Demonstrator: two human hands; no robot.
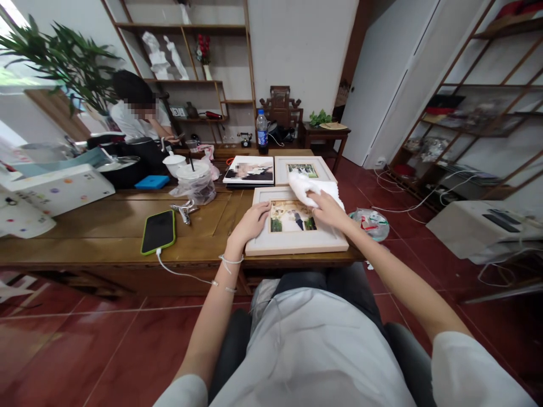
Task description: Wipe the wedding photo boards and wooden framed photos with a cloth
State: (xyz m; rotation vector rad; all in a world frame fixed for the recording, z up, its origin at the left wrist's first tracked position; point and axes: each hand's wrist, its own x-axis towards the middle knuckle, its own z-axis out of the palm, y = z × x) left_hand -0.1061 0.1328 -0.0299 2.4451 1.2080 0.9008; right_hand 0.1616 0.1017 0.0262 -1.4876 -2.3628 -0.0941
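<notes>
A white picture frame (292, 244) with a photo in it lies flat at the near edge of the wooden table (102, 226). My left hand (251, 223) rests on the frame's left side, fingers bent and pressing it down. My right hand (326, 207) presses a white cloth (311, 186) onto the glass near the frame's upper right. A second white frame (303, 168) and a photo book (249, 169) lie just beyond.
A phone in a green case (158, 230) on a white cable lies left of the frame, beside a metal clip (185, 210). Plastic cups (195, 181), a water bottle (262, 131) and white boxes (55, 189) stand further back. Another person (138, 113) sits at the far left. Shelves line the right wall.
</notes>
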